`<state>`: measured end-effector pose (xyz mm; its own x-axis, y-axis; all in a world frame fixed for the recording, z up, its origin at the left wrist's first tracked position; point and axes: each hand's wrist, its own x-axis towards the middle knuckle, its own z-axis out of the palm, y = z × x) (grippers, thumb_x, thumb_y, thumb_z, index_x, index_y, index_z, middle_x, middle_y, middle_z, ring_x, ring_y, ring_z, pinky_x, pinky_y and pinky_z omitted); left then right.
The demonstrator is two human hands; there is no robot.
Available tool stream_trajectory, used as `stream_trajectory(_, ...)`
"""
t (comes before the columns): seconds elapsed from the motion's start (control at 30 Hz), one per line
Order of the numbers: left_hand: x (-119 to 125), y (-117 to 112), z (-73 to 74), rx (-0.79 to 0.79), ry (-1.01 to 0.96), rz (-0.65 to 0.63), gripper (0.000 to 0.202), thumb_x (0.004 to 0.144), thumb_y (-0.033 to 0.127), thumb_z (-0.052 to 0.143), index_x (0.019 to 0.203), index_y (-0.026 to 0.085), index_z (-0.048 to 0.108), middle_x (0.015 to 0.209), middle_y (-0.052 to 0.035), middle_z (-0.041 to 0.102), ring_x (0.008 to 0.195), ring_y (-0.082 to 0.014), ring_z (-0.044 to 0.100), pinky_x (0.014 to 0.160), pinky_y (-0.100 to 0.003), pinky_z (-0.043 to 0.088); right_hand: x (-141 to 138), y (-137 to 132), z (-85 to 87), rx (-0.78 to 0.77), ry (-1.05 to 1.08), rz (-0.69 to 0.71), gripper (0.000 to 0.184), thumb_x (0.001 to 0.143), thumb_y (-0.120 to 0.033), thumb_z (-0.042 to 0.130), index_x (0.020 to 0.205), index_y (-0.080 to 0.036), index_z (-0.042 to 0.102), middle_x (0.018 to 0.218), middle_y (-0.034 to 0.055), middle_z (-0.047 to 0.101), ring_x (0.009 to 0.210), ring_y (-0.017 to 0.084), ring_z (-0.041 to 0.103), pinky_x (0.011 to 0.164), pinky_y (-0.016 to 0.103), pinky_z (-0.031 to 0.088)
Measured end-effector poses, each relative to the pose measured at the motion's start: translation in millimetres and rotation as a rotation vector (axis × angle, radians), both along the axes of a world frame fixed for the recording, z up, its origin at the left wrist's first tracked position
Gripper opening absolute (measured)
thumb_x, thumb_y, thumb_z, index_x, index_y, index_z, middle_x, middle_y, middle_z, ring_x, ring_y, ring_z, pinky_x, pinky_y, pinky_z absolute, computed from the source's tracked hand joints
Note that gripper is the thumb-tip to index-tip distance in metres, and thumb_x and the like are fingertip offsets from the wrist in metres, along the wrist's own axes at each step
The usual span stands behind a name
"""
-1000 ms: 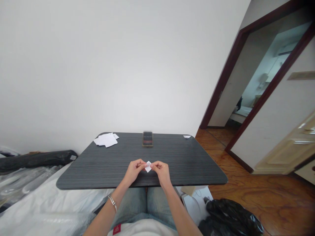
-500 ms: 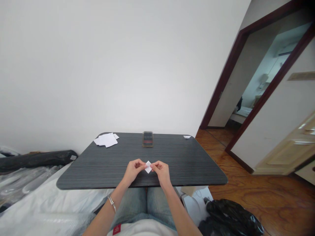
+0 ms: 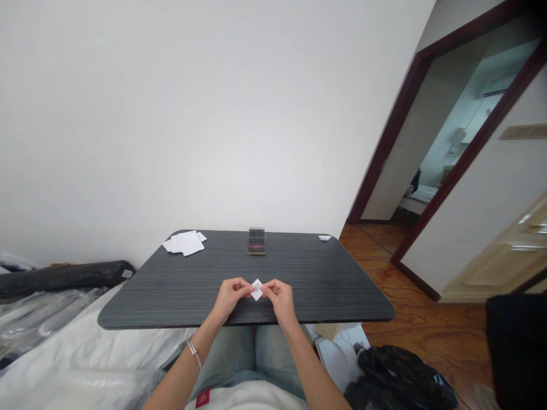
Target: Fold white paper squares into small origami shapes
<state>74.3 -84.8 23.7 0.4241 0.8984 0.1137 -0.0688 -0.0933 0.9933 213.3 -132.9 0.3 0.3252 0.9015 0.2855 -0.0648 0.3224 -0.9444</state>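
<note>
In your head view, a small white paper diamond [image 3: 257, 290] sits between your hands, above the near part of the dark grey table [image 3: 141, 307]. Your left hand [image 3: 231, 299] and right hand [image 3: 280, 299] each hold a narrow grip, pinching opposite corners of the paper. A loose stack of white paper [image 3: 183, 244] lies at the table's far left. Compared with the earlier frame, a large black shape [image 3: 515, 353] now blocks the lower right of the view, covering part of the door.
</note>
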Motion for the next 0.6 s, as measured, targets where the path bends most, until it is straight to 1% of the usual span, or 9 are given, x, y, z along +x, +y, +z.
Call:
stream_trajectory(0.27,0.7,0.4,-1.2,0.025,-0.025,-0.008,0.019,0.058,0.025,0.068,0.053,0.011,0.055,0.051,0.0005,0.062,0.048,-0.0098,0.054,0.050,-0.019,0.040,-1.0,2.8,-1.8,-0.020,0.021,-0.012,0.014,0.064,-0.025,0.063,0.058,-0.013,0.059,0.050,0.0003,0.059,0.045,0.011,0.052,0.047,0.022,0.041)
stream_trajectory(0.53,0.7,-0.9,0.7,-0.009,-0.051,-0.010,0.021,0.057,0.027,0.068,0.057,0.012,0.054,0.053,0.0005,0.061,0.049,-0.0102,0.054,0.050,-0.020,0.042,-2.3,0.9,-1.5,-0.026,-0.026,-0.014,0.015,0.066,-0.028,0.061,0.061,-0.014,0.058,0.053,0.0004,0.059,0.048,0.012,0.054,0.049,0.023,0.044)
stream_trajectory(0.6,0.7,-0.6,0.3,-0.010,-0.054,-0.011,0.021,0.057,0.027,0.068,0.058,0.012,0.054,0.053,0.0007,0.060,0.049,-0.0102,0.054,0.050,-0.020,0.042,-2.2,0.9,-1.4,-0.030,-0.015,-0.008,0.015,0.066,-0.028,0.061,0.064,-0.015,0.056,0.054,0.0003,0.060,0.048,0.013,0.055,0.048,0.023,0.044)
